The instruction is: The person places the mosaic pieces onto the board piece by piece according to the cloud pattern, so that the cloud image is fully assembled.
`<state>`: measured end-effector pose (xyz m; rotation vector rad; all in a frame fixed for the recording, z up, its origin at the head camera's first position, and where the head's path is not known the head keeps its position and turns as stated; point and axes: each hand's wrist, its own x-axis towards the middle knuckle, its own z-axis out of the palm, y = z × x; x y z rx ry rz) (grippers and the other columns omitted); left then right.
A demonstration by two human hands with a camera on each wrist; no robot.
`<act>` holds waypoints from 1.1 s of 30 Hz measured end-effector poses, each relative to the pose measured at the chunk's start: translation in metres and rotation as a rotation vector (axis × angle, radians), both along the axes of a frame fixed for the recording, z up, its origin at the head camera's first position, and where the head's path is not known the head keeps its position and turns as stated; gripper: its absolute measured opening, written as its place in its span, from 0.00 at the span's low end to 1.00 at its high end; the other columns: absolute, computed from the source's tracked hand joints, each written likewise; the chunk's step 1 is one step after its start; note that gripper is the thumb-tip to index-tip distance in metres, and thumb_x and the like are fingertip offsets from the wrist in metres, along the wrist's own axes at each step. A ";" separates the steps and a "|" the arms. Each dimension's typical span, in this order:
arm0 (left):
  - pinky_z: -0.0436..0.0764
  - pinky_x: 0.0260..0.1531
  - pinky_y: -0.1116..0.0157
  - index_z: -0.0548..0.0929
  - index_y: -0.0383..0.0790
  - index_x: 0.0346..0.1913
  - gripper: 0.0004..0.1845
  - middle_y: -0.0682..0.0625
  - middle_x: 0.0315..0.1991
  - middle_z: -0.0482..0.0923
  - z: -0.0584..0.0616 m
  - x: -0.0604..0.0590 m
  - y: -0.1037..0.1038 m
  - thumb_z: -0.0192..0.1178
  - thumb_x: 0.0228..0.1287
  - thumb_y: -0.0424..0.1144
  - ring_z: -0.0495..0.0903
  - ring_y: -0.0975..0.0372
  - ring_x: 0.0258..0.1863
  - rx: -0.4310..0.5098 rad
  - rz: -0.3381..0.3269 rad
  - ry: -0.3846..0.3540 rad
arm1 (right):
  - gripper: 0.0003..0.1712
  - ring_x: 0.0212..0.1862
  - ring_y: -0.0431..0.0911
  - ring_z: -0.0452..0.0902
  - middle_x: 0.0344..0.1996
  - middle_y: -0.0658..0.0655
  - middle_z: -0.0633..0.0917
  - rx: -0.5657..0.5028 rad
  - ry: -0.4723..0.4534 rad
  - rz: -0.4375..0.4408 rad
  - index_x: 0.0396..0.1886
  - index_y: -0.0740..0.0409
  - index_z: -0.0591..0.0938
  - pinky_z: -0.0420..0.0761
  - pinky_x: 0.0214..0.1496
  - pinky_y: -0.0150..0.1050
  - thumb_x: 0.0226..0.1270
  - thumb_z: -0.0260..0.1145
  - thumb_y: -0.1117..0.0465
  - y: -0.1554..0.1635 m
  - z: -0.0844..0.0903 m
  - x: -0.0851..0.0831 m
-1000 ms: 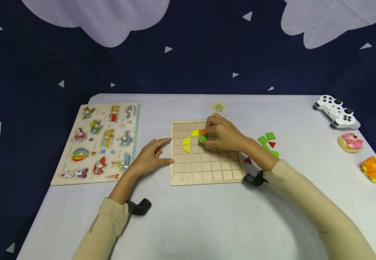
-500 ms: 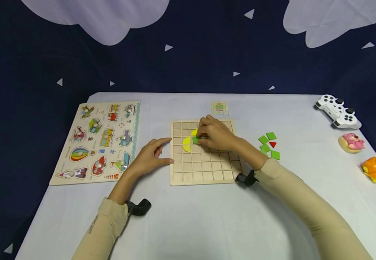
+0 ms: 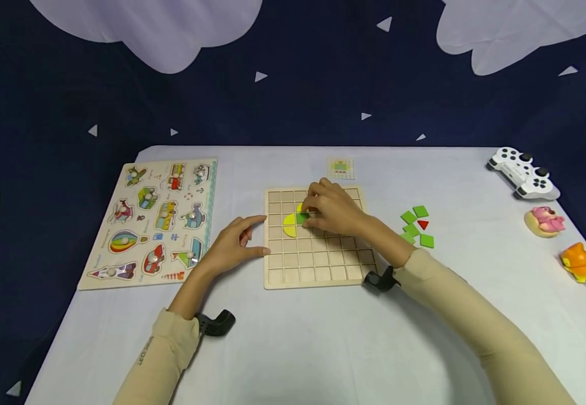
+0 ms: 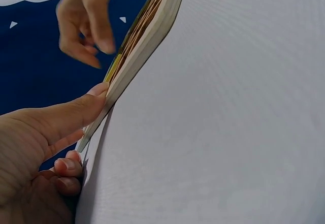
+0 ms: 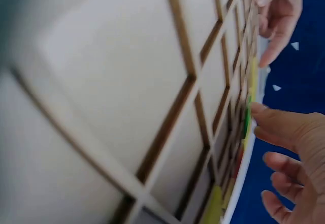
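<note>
A wooden grid board (image 3: 305, 275) lies flat on the white table. My right hand (image 3: 336, 208) is over its upper part, thumb and fingertips pinching a green square tile (image 3: 301, 218) low at the grid. Yellow rounded pieces (image 3: 290, 225) sit just left of that tile. In the right wrist view the thumb tip meets the green tile at the grid surface; other coloured pieces are partly hidden under the right hand. My left hand (image 3: 234, 244) rests at the board's left edge, thumb and index finger spread along it. In the left wrist view its thumb touches the rim (image 4: 147, 46).
Several green squares (image 3: 427, 241) and a red triangle (image 3: 423, 225) lie right of the board. Behind it is a small pattern card (image 3: 341, 168). A picture puzzle board (image 3: 151, 225) is at left; a white game controller (image 3: 523, 173), pink figure (image 3: 546, 221) and orange toy (image 3: 581, 263) at right.
My right hand has moved left over the grid with the green tile, bringing it beside the yellow pieces. The right forearm now covers a red triangle seen earlier. My left hand stays put.
</note>
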<state>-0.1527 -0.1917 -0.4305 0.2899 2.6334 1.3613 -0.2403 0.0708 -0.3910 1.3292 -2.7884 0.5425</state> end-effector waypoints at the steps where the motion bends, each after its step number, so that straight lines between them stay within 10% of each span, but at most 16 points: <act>1: 0.65 0.33 0.64 0.71 0.41 0.71 0.40 0.47 0.35 0.66 -0.001 0.000 0.000 0.75 0.54 0.40 0.63 0.59 0.31 -0.001 -0.001 0.000 | 0.18 0.42 0.50 0.66 0.42 0.56 0.80 -0.005 0.023 -0.007 0.42 0.59 0.88 0.67 0.44 0.43 0.58 0.76 0.52 0.002 0.003 0.002; 20: 0.64 0.33 0.64 0.71 0.41 0.71 0.40 0.47 0.35 0.66 -0.001 -0.001 -0.003 0.75 0.55 0.41 0.63 0.59 0.31 -0.024 0.001 0.006 | 0.17 0.46 0.57 0.68 0.41 0.65 0.80 0.008 -0.073 -0.382 0.43 0.67 0.88 0.70 0.48 0.53 0.61 0.74 0.58 0.142 0.006 0.007; 33: 0.64 0.32 0.64 0.71 0.41 0.71 0.40 0.48 0.35 0.65 -0.001 0.000 -0.001 0.75 0.54 0.40 0.63 0.59 0.30 -0.019 -0.006 0.009 | 0.18 0.42 0.57 0.67 0.38 0.66 0.79 0.081 -0.026 -0.486 0.39 0.70 0.88 0.68 0.42 0.50 0.58 0.75 0.58 0.182 -0.001 0.017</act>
